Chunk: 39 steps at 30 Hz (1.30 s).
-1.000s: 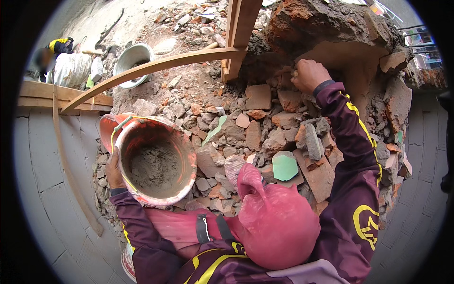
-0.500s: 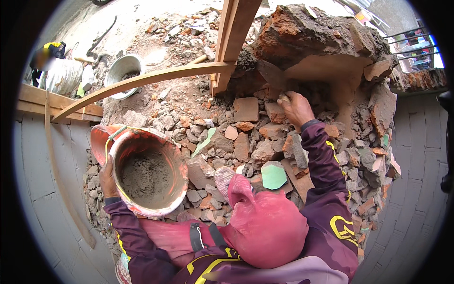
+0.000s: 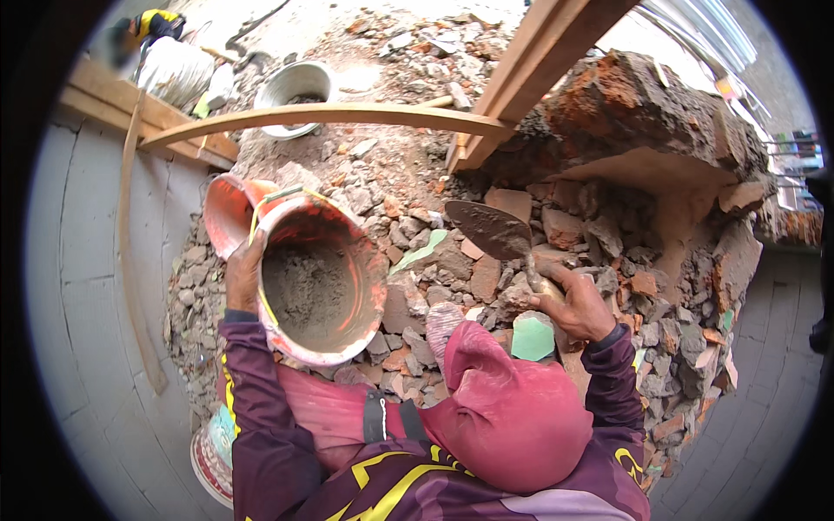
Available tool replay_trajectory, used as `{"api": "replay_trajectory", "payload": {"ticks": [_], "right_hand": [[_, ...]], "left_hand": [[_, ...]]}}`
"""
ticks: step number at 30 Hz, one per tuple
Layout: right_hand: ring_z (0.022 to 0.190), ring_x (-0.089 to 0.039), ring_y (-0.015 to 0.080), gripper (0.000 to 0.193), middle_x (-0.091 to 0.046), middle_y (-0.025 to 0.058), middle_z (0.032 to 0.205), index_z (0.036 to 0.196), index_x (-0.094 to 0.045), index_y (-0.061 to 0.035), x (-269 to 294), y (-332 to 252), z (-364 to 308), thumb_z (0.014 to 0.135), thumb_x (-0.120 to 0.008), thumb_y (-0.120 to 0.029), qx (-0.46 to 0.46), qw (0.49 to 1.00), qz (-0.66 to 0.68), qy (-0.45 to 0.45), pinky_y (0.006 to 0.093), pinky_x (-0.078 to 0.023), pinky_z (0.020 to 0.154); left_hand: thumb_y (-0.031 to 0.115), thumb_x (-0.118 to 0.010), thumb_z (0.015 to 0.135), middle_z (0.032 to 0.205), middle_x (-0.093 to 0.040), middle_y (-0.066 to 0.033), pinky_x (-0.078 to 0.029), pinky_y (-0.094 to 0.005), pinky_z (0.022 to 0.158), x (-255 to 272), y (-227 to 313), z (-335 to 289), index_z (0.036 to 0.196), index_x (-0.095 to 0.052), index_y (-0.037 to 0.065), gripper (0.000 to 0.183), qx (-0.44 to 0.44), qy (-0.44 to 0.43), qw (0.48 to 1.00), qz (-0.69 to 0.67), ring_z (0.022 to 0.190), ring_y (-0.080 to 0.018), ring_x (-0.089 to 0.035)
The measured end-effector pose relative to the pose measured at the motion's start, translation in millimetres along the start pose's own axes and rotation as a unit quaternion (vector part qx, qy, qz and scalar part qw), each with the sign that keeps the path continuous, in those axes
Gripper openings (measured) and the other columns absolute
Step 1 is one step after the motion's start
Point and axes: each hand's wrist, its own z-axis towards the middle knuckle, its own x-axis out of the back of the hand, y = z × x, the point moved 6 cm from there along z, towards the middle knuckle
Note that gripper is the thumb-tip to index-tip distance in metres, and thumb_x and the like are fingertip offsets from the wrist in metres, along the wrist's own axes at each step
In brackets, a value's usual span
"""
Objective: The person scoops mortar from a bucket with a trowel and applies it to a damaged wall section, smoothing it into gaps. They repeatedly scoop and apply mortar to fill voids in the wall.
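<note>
A dark-smeared trowel (image 3: 492,229) points leftward, just right of an open, orange-streaked bucket (image 3: 371,269) containing grey mortar (image 3: 310,291).

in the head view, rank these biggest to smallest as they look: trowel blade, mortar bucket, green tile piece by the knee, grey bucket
1. mortar bucket
2. trowel blade and grey bucket: too alike to rank
3. green tile piece

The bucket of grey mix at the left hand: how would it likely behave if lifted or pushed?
The bucket would probably feel heavy, with thick grey mix covering its bottom. Pushed, it may rock or tip, as uneven rubble lies around it. The mix looks lumpy rather than runny, so it would likely slump, not splash.
</note>
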Motion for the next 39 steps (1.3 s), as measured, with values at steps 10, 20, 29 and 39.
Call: {"api": "replay_trajectory", "payload": {"ticks": [10, 20, 29, 39], "right_hand": [[0.085, -0.072, 0.0321, 0.016, -0.071, 0.0207, 0.087, 0.090, -0.069, 0.0024, -234.7, -173.6, 178.1, 0.081, -0.063, -0.010, 0.358, 0.899, -0.241, -0.082, 0.0412, -0.059, 0.071], [0.081, -0.068, 0.0436, 0.031, -0.065, 0.0270, 0.087, 0.106, -0.051, 0.0084, -291.7, -144.9, 125.8, 0.087, -0.059, -0.015, 0.329, 0.904, -0.155, -0.226, 0.0513, -0.055, 0.069], [0.090, -0.066, 0.0482, 0.028, -0.067, 0.0330, 0.093, 0.104, -0.057, 0.0094, -330.8, -133.7, 150.9, 0.085, -0.056, -0.012, 0.236, 0.926, -0.064, -0.287, 0.0526, -0.054, 0.078], [0.088, -0.066, 0.0460, 0.035, -0.067, 0.0298, 0.088, 0.104, -0.063, 0.0032, -345.6, -132.1, 77.7, 0.080, -0.064, -0.022, 0.195, 0.907, 0.135, -0.348, 0.0512, -0.051, 0.076]], "left_hand": [[0.032, -0.067, 0.097, 0.103, -0.065, 0.0024, -0.042, -0.0214, 0.083, -18.9, -6.1, -14.0, 0.123, -0.066, -0.004, 0.044, 0.008, -0.066, 0.993, -0.099, 0.092, -0.0057, -0.054], [0.027, -0.066, 0.098, 0.095, -0.063, 0.0043, -0.040, -0.0208, 0.076, -1.5, -9.2, -21.8, 0.116, -0.069, -0.003, 0.035, 0.009, -0.085, 0.987, -0.137, 0.084, -0.0038, -0.052], [0.020, -0.066, 0.096, 0.105, -0.066, 0.0001, -0.043, -0.0204, 0.085, -19.5, -6.8, -21.6, 0.121, -0.065, -0.008, 0.037, -0.019, -0.206, 0.968, -0.139, 0.093, -0.0060, -0.057], [0.020, -0.065, 0.097, 0.096, -0.065, 0.0027, -0.041, -0.0190, 0.074, 4.1, -28.8, -15.4, 0.118, -0.067, -0.004, 0.032, 0.067, -0.144, 0.973, -0.166, 0.082, -0.0038, -0.054]]}}
